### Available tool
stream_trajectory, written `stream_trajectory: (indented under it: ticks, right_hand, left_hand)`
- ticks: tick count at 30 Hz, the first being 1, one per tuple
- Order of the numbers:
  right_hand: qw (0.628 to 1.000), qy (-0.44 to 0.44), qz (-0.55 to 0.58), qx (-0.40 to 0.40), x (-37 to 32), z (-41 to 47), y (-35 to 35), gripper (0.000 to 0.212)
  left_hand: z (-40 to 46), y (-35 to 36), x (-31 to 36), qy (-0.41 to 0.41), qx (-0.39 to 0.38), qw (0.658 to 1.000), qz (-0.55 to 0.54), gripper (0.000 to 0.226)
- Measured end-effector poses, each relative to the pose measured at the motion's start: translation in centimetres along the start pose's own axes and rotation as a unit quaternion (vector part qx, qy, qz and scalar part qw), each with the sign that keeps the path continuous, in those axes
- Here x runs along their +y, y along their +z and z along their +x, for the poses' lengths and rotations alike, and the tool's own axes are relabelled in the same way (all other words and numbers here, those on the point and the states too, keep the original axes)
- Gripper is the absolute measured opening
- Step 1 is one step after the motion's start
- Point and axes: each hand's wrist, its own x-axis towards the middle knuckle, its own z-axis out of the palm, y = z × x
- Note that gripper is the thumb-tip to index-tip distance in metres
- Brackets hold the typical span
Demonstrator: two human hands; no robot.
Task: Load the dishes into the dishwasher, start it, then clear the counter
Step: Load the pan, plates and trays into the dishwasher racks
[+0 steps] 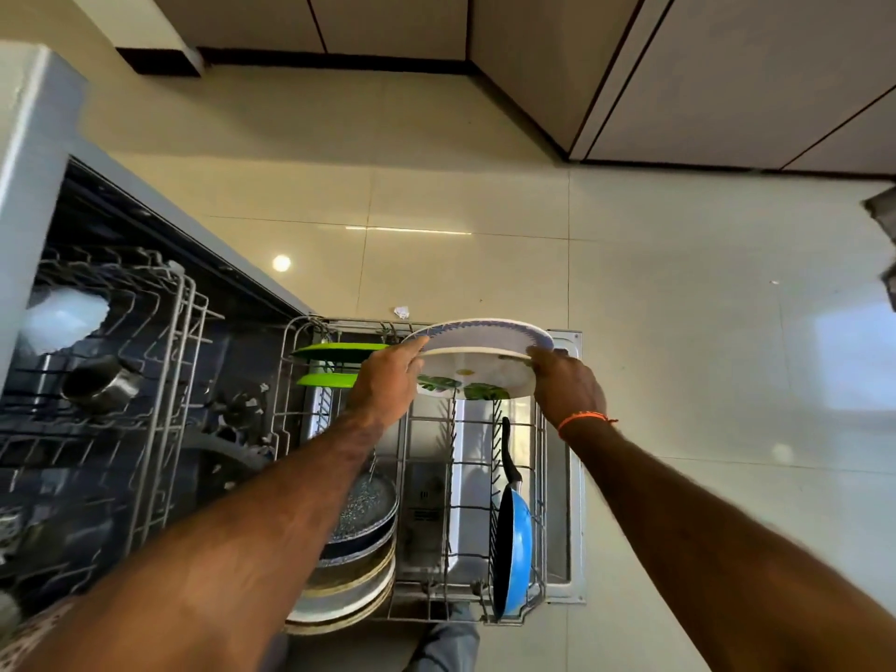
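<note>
1. 2 stacked plates (477, 354), held over the far end of the pulled-out lower rack (426, 429): the upper has a blue patterned rim, the lower is white with green leaf prints (and a small yellow spot).
2. Left hand (388, 375) grips the stack's left edge; right hand (565, 385) grips its right edge.
3. Green plates (339, 354) stand in the rack just left; a blue pan (514, 550) stands on edge nearer the person.
</note>
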Motion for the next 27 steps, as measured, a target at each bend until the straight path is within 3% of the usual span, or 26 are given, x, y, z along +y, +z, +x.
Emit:
stream_trajectory:
  ticks: [5, 9, 16, 19, 27]
  right_hand:
    - [0.999, 0.048, 0.013, 0.022, -0.9, -0.9, -1.4, 0.03]
    - [0.999, 0.033, 0.002, 0.01, -1.7, -3.5, -3.3, 0.033]
    - [0.988, -0.043, 0.007, -0.151, -5.5, -10.1, -7.9, 0.038]
    - [0.975, -0.071, -0.011, -0.21, -7.3, -13.7, -9.9, 0.041]
    - [0.918, -0.279, -0.153, -0.237, -12.8, -25.0, -14.4, 0.047]
  left_hand:
    - [-1.0, -1.0, 0.8, -0.036, -0.001, 0.999, 0.019, 0.058]
    - [-3.9, -2.9, 2.6, -0.042, -0.001, 0.999, 0.028, 0.059]
    - [-13.8, -7.4, 7.3, -0.103, -0.108, 0.987, 0.064, 0.039]
    - [-18.9, -8.8, 9.1, -0.141, -0.157, 0.975, 0.067, 0.041]
    - [-34.7, -11.5, 15.6, -0.229, -0.061, 0.971, -0.013, 0.035]
